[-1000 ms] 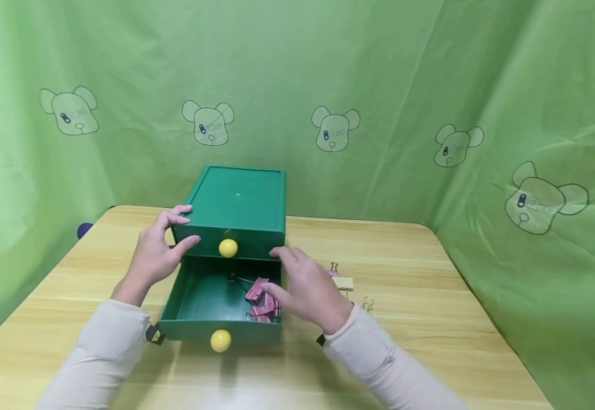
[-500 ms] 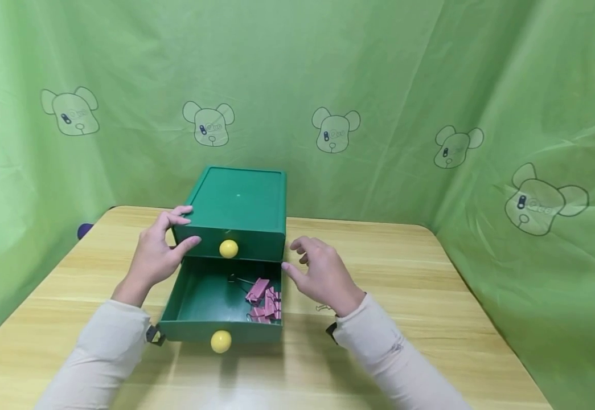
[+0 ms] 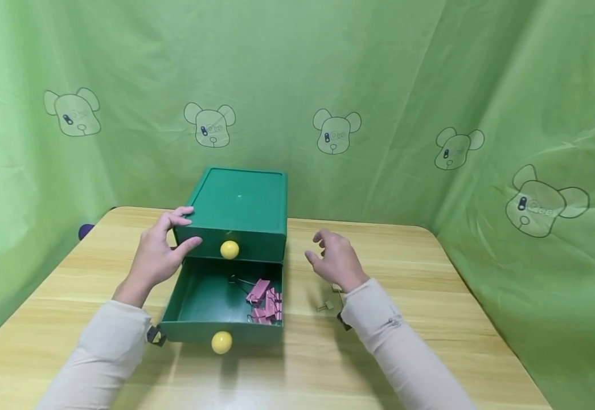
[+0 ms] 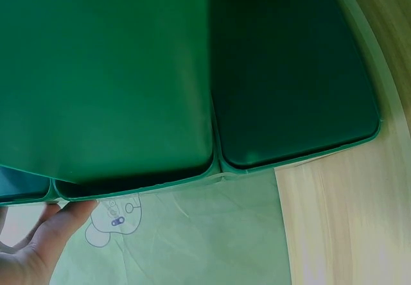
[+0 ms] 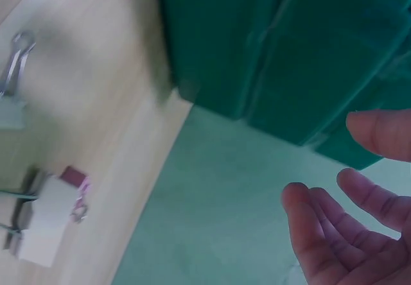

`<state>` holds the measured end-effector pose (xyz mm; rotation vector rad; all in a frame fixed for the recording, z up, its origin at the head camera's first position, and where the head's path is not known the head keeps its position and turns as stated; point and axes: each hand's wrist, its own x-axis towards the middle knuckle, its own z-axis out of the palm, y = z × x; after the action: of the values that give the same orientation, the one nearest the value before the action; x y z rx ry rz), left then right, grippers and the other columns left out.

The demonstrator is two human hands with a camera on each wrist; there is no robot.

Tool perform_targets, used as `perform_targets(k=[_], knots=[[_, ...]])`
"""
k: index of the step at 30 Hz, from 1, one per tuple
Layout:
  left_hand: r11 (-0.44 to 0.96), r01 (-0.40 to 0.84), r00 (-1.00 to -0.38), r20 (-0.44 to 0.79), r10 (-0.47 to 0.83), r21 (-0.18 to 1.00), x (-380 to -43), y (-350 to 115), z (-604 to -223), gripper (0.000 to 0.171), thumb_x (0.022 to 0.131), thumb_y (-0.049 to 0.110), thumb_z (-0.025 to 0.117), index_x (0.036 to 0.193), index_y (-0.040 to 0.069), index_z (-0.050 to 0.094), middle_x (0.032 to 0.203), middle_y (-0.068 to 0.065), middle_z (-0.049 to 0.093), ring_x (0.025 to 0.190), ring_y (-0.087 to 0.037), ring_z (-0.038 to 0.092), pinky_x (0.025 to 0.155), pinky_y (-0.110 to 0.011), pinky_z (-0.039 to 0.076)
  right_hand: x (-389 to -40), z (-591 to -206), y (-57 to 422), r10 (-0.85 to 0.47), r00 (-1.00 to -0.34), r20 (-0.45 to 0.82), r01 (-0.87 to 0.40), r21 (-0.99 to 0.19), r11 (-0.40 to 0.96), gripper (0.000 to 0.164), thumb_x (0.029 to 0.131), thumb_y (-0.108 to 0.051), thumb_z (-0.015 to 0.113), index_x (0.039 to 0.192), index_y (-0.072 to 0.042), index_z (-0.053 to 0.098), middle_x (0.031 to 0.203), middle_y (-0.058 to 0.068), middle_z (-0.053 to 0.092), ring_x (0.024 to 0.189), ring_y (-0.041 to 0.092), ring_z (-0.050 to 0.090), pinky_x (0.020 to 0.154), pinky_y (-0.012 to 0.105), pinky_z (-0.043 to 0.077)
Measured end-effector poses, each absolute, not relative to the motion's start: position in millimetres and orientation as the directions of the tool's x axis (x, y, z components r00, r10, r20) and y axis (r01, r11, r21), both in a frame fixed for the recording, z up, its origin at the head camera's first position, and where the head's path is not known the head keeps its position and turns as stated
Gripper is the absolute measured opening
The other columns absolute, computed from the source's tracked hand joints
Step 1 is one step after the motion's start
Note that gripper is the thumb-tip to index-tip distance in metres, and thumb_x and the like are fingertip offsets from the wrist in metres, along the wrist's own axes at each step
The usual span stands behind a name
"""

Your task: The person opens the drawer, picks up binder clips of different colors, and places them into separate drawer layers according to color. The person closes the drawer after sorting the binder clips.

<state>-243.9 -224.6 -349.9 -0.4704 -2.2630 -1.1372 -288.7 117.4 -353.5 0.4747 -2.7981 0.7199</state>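
Observation:
A green two-drawer box (image 3: 241, 199) stands on the table, its lower drawer (image 3: 187, 330) pulled out. Pink binder clips (image 3: 271, 304) lie at the drawer's right side, with a dark wire handle sticking out leftward. My left hand (image 3: 156, 250) holds the box's front left corner, fingers over the top edge and thumb at the upper front. To the right of the box, my right hand (image 3: 339, 262) is above the table, fingers loosely bent, nothing between them. Near it lie a small pale binder clip (image 3: 325, 306) and a larger white one (image 5: 48, 221), partly hidden by the wrist in the head view.
Yellow round knobs stick out from the upper drawer (image 3: 229, 249) and lower drawer. A pink clip (image 5: 76, 177) shows behind the white one in the right wrist view. A green curtain (image 3: 379, 85) surrounds the wooden table (image 3: 430, 319).
My right hand has moved away from the open drawer, rightward over the table, and the clips in the drawer are in fuller view. The left hand stays at the box corner.

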Motion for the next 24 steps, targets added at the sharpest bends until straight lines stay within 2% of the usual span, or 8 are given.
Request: perform_targets(k=[10,13,17,19,22,24], knots=[[0.578,0.525,-0.789,0.612,0.054,0.625,-243.4,-223.8,-349.9,0.033,0.087,0.007,0.073,0.112,0.000,0.052,0.138,-0.015,0.053,0.132,-0.039,0.041,0.106,-0.060,0.030,-314.1,-371.8,132.2,-0.187,-0.969,0.164,-0.241,-0.435,0.868,0.038,0.090,-0.023,0.069,0.116,0.002,0.058,0.105,0.019,0.064,0.096,0.033,0.061,0.082,0.045,0.052],[0.579,0.525,-0.788,0.613,0.055,0.624,-243.3,-223.9,-350.5,0.033,0.087,0.007,0.073,0.112,0.000,0.052,0.138,-0.015,0.054,0.132,-0.039,0.041,0.106,-0.059,0.030,-319.1,-378.2,136.6,-0.172,-0.978,0.122,-0.208,-0.440,0.873,0.042,0.090,-0.024,0.068,0.119,0.004,0.056,0.105,0.021,0.064,0.086,0.028,0.064,0.085,0.045,0.051],[0.579,0.524,-0.790,0.611,0.055,0.625,-243.1,-223.8,-351.0,0.033,0.087,0.007,0.073,0.112,0.000,0.052,0.138,-0.015,0.054,0.133,-0.039,0.041,0.106,-0.060,0.030,-323.5,-386.1,141.5,-0.145,-0.988,0.054,-0.153,-0.456,0.877,0.046,0.090,-0.023,0.069,0.122,0.005,0.053,0.106,0.024,0.065,0.063,0.019,0.065,0.091,0.048,0.048],[0.579,0.522,-0.790,0.610,0.053,0.626,-243.0,-224.0,-351.0,0.033,0.087,0.007,0.073,0.112,0.000,0.052,0.138,-0.014,0.054,0.133,-0.039,0.041,0.106,-0.060,0.030,-325.3,-389.7,143.2,-0.132,-0.991,0.018,-0.126,-0.454,0.882,0.047,0.090,-0.023,0.069,0.123,0.006,0.053,0.099,0.021,0.067,0.057,0.017,0.064,0.092,0.048,0.047],[0.580,0.524,-0.788,0.613,0.052,0.624,-243.3,-224.3,-350.9,0.033,0.087,0.007,0.073,0.112,0.000,0.052,0.138,-0.014,0.054,0.132,-0.039,0.041,0.106,-0.060,0.030,-328.1,-395.6,146.0,-0.120,-0.993,-0.007,-0.106,-0.416,0.903,0.047,0.090,-0.025,0.070,0.122,0.006,0.054,0.086,0.014,0.068,0.063,0.018,0.064,0.089,0.048,0.049],[0.581,0.526,-0.787,0.615,0.054,0.622,-243.8,-224.5,-350.8,0.034,0.087,0.007,0.073,0.112,0.000,0.052,0.138,-0.014,0.054,0.132,-0.039,0.041,0.106,-0.060,0.030,-329.8,-399.7,148.1,-0.115,-0.993,-0.022,-0.098,-0.386,0.917,0.047,0.090,-0.026,0.070,0.121,0.006,0.055,0.085,0.013,0.068,0.071,0.024,0.066,0.086,0.048,0.050]])
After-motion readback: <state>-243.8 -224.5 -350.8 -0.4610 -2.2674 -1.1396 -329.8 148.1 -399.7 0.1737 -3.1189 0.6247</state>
